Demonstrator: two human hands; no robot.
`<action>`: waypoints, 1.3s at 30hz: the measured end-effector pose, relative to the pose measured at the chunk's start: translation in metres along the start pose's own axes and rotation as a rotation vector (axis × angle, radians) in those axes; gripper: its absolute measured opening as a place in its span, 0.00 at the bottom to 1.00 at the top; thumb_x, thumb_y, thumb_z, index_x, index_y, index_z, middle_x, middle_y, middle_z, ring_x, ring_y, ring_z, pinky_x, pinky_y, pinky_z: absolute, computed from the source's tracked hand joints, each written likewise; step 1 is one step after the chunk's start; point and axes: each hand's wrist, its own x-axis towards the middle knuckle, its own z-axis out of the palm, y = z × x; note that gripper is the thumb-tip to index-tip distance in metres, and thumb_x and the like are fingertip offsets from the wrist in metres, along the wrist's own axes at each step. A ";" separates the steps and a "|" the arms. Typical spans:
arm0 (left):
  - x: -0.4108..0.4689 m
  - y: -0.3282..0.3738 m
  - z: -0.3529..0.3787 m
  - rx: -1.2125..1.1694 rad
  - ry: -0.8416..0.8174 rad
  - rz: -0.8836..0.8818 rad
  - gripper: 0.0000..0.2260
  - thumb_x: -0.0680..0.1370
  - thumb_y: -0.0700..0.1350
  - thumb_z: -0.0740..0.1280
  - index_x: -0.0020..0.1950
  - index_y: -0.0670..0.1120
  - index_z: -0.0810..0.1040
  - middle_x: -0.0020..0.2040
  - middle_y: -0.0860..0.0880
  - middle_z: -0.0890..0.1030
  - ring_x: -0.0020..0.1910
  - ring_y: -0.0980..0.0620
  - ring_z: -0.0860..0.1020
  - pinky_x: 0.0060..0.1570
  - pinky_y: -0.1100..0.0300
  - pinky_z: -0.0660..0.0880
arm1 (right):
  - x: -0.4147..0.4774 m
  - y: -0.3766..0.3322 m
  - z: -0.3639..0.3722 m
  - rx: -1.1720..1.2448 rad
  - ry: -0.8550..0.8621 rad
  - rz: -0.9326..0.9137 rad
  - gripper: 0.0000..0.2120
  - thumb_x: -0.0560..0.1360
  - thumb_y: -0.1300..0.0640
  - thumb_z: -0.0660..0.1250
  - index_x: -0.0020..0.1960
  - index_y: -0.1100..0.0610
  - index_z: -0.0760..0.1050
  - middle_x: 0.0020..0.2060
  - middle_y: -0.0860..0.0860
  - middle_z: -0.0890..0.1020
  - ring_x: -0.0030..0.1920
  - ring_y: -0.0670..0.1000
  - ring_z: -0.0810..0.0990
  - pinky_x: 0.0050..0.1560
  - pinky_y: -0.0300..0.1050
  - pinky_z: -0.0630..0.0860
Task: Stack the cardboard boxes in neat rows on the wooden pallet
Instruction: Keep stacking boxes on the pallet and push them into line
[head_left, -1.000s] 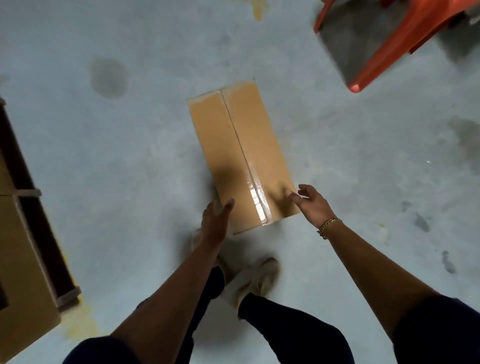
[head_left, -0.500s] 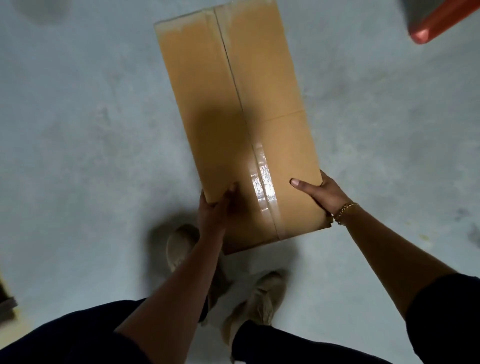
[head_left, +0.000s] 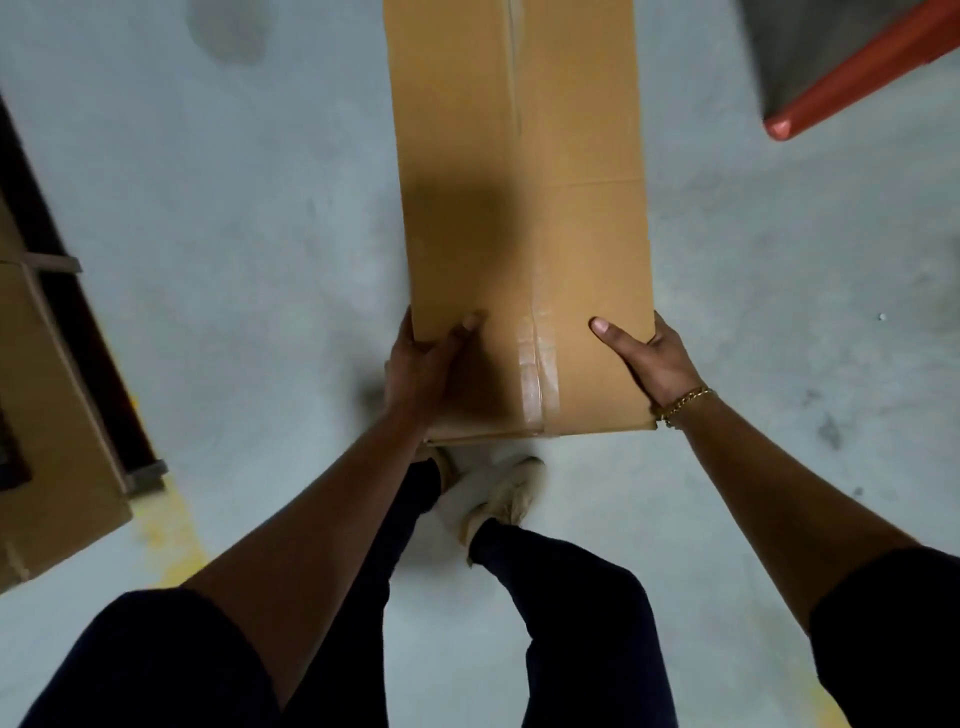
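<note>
- Light level: dim and cool, spread evenly over the floor (head_left: 249, 218).
- Source: from above. A soft, dark shadow lies across the top of the cardboard box (head_left: 519, 130).
- Glare: a pale sheen on the clear tape (head_left: 535, 374) only.
- Blur: the shoes (head_left: 504, 493) and the orange frame (head_left: 857, 78) are smeared.
- Distortion: wide-angle stretch. The forearms (head_left: 322, 519) widen toward the lower corners.

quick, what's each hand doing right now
Left hand: grips the near left corner of the cardboard box.
Right hand: grips its near right corner, thumb on top.
</note>
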 end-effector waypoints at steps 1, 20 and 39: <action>-0.024 0.015 -0.016 0.003 -0.010 0.020 0.39 0.67 0.72 0.74 0.75 0.61 0.71 0.59 0.58 0.80 0.62 0.46 0.78 0.63 0.47 0.76 | -0.026 -0.020 -0.004 0.001 -0.001 -0.011 0.32 0.65 0.35 0.79 0.64 0.47 0.79 0.54 0.44 0.86 0.54 0.46 0.85 0.60 0.53 0.81; -0.428 0.111 -0.268 -0.306 0.341 0.336 0.23 0.69 0.66 0.76 0.62 0.65 0.78 0.53 0.62 0.85 0.55 0.57 0.83 0.62 0.47 0.79 | -0.417 -0.272 0.017 -0.219 -0.237 -0.418 0.19 0.69 0.39 0.77 0.57 0.42 0.79 0.49 0.36 0.84 0.46 0.34 0.82 0.47 0.35 0.78; -0.636 -0.123 -0.598 -0.674 0.823 0.291 0.27 0.67 0.67 0.77 0.62 0.60 0.81 0.55 0.58 0.86 0.54 0.53 0.85 0.61 0.45 0.80 | -0.670 -0.285 0.397 -0.508 -0.779 -0.701 0.35 0.58 0.27 0.78 0.58 0.46 0.82 0.51 0.42 0.87 0.53 0.49 0.86 0.61 0.55 0.80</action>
